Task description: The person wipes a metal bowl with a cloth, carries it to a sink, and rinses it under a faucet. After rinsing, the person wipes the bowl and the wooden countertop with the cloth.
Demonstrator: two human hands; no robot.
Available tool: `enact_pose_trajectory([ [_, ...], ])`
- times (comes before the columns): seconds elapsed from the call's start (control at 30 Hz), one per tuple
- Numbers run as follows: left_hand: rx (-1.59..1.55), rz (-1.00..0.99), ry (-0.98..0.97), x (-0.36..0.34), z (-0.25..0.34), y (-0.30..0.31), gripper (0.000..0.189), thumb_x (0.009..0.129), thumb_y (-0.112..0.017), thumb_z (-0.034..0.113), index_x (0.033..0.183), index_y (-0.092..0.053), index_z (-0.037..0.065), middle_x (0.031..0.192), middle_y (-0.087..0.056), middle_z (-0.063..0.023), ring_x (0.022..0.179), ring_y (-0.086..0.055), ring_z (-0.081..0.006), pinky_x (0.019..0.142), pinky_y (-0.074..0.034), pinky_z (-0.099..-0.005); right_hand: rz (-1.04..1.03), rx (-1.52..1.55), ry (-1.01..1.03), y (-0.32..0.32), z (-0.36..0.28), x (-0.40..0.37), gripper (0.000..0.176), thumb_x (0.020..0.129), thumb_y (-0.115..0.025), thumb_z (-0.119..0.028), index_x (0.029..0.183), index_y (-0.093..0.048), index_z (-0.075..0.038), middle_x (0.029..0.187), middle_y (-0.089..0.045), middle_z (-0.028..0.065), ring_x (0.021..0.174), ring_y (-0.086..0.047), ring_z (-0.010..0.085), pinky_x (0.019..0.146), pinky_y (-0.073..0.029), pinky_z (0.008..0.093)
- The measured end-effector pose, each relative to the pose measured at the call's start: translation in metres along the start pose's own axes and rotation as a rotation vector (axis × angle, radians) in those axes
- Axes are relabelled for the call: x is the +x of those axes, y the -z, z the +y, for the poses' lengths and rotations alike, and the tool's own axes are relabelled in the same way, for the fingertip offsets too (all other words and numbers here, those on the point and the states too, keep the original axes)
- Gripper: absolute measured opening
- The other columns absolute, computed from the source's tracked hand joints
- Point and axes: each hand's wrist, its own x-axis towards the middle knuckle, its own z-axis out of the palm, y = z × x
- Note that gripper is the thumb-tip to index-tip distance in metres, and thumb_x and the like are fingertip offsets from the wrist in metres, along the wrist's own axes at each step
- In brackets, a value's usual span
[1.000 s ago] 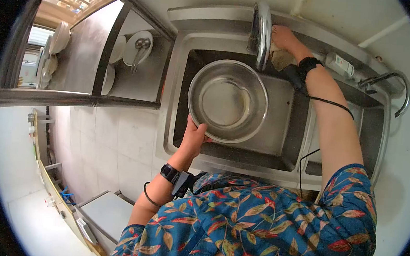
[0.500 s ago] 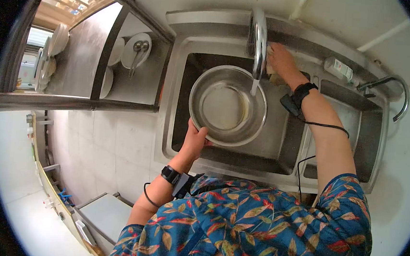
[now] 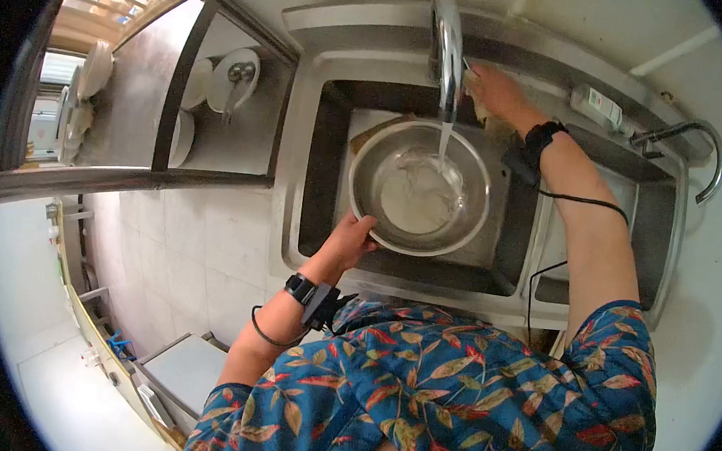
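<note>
A round stainless-steel basin [image 3: 479, 163] is held inside the large sink [image 3: 323, 167], with rippling water in its bottom. My left hand [image 3: 350, 240] grips its near-left rim, thumb on top. A stream of water [image 3: 445, 140] runs into it from the chrome tap [image 3: 451, 54]. Just right of the tap's base is my right hand [image 3: 500, 96], blurred, its fingertips beside a small dark lever; I cannot tell whether they close on it. A beige, cloth-like thing [image 3: 496, 129] shows beneath that hand. Part of a brownish object [image 3: 373, 131] appears behind the basin.
To the right lies a smaller sink [image 3: 648, 240] with a second curved tap [image 3: 710, 160]. A white bottle [image 3: 598, 107] rests on the back ledge. On the left, a metal shelf [image 3: 227, 151] holds white plates and an oval dish [image 3: 223, 89] with ladles.
The basin and my left hand have shifted right and the basin sits more level. The water stream looks stronger and now stirs ripples. My right hand has moved slightly beside the tap.
</note>
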Motion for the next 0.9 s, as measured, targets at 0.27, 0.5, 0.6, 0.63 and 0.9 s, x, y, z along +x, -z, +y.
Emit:
enact_pose_trajectory([
  [0.27, 0.068, -0.146, 0.133, 0.006, -0.004, -0.012, 0.017, 0.091, -0.051, 0.014, 0.096, -0.054, -0.002, 0.081, -0.057, -0.008, 0.058, -0.051, -0.0125, 0.045, -0.04, -0.0258, -0.161, -0.068, 0.006, 0.021, -0.004, 0.005, 0.042, 0.093, -0.055, -0.034, 0.122, -0.055, -0.004, 0.121, -0.058, 0.0192, 0.109, -0.056, 0.0374, 0.092, -0.045, 0.0445],
  [0.5, 0.083, 0.054, -0.104, 0.039, 0.017, 0.028, 0.037, 0.09, -0.049, 0.013, 0.126, -0.045, 0.004, 0.099, -0.058, -0.0056, 0.071, -0.054, -0.0115, 0.057, -0.046, -0.0254, -0.233, 0.072, 0.022, 0.031, -0.013, 0.005, 0.039, 0.092, -0.056, -0.029, 0.123, -0.054, -0.005, 0.119, -0.058, 0.0207, 0.106, -0.055, 0.0402, 0.09, -0.045, 0.0458],
  [0.6, 0.148, 0.05, -0.19, 0.022, 0.041, 0.016, 0.046, 0.087, -0.049, 0.013, 0.132, -0.042, 0.006, 0.099, -0.059, -0.0041, 0.072, -0.054, -0.01, 0.056, -0.046, -0.0231, -0.166, 0.052, 0.008, 0.015, -0.002, 0.005, 0.038, 0.092, -0.057, -0.027, 0.123, -0.054, -0.005, 0.118, -0.059, 0.0209, 0.105, -0.056, 0.0403, 0.089, -0.045, 0.0466],
  [0.63, 0.199, 0.083, -0.236, 0.021, 0.041, 0.019, 0.047, 0.087, -0.049, 0.013, 0.133, -0.041, 0.007, 0.1, -0.059, -0.0044, 0.073, -0.054, -0.0107, 0.058, -0.046, -0.0247, -0.162, 0.046, -0.002, 0.012, -0.002, 0.006, 0.036, 0.091, -0.057, -0.026, 0.12, -0.056, -0.005, 0.116, -0.06, 0.0215, 0.104, -0.057, 0.0407, 0.088, -0.046, 0.047],
  [0.9, 0.782, 0.328, -0.905, 0.053, 0.024, 0.051, 0.062, 0.084, -0.047, 0.004, 0.143, -0.03, 0.013, 0.11, -0.058, -0.0199, 0.093, -0.059, -0.0368, 0.083, -0.048, -0.0404, -0.133, -0.029, -0.093, 0.008, -0.007, 0.002, 0.039, 0.092, -0.056, -0.028, 0.123, -0.053, -0.004, 0.118, -0.058, 0.0215, 0.106, -0.056, 0.0393, 0.09, -0.045, 0.0458],
])
